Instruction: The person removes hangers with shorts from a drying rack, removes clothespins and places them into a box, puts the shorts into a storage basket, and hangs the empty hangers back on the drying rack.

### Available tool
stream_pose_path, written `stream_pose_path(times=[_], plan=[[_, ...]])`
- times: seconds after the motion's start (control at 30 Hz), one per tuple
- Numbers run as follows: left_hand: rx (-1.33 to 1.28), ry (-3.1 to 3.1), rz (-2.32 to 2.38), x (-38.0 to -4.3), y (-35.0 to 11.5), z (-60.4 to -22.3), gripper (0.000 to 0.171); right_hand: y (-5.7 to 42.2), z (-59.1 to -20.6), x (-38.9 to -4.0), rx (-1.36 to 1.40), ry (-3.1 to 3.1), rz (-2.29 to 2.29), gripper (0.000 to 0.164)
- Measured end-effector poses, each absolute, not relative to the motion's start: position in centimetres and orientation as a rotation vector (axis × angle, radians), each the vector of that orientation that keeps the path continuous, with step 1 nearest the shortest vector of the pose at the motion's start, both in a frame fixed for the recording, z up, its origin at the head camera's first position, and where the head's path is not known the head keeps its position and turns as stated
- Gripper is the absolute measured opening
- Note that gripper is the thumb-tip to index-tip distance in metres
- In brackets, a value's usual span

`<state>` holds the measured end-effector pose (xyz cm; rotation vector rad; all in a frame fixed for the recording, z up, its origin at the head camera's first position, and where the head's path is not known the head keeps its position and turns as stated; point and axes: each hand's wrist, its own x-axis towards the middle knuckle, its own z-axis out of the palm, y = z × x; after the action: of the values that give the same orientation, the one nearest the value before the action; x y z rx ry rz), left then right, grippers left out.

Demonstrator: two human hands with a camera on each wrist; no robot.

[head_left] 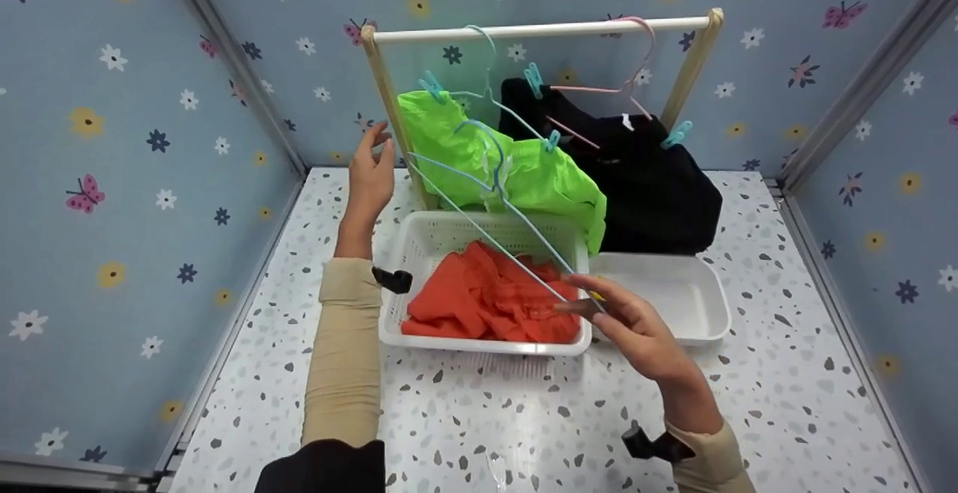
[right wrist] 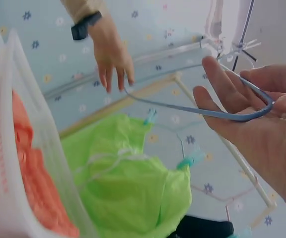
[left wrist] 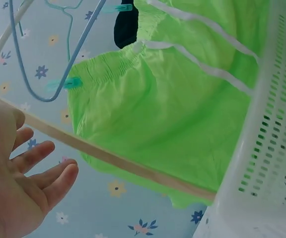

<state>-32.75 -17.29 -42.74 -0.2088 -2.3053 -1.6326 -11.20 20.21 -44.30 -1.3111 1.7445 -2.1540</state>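
Note:
My right hand (head_left: pixel 608 312) pinches one end of a light blue wire hanger (head_left: pixel 500 218) between thumb and fingers, above a white slotted basket (head_left: pixel 395 292) that holds a crumpled orange garment (head_left: pixel 486 300). The hanger slants up and left toward my left hand (head_left: pixel 372 167), which is raised with straight, spread fingers beside the rack's left wooden post (head_left: pixel 391 111); I cannot tell whether it touches the hanger. The right wrist view shows the hanger's corner (right wrist: pixel 247 115) lying across my right hand's fingers (right wrist: pixel 217 99). In the left wrist view my left hand (left wrist: pixel 29 173) is empty.
A small wooden rack (head_left: pixel 539 29) stands at the back. On it hang a bright green garment (head_left: pixel 479 152), clipped to a teal hanger, and a black garment (head_left: pixel 658 186) on a pink hanger. A white tray (head_left: pixel 703 295) lies right of the basket. Flowered walls enclose the speckled table (head_left: pixel 524 418).

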Motion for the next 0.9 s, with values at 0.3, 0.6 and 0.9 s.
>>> stream_pose_path(times=[0.3, 0.6, 0.9], plan=[[-0.104, -2.164, -1.601, -34.5, -16.1, -41.6, 0.041, 16.8, -43.1, -11.9, -1.261, 1.661, -2.334, 0.053], [-0.330, -2.135, -1.823, -34.8, -15.7, -41.4, 0.052, 14.2, -40.3, -13.0, -1.252, 1.807, -2.282, 0.057], [-0.360, -2.079, -1.900, -33.3, -15.0, -40.4, 0.056, 10.9, -38.7, -15.6, -1.243, 1.874, -2.237, 0.053]])
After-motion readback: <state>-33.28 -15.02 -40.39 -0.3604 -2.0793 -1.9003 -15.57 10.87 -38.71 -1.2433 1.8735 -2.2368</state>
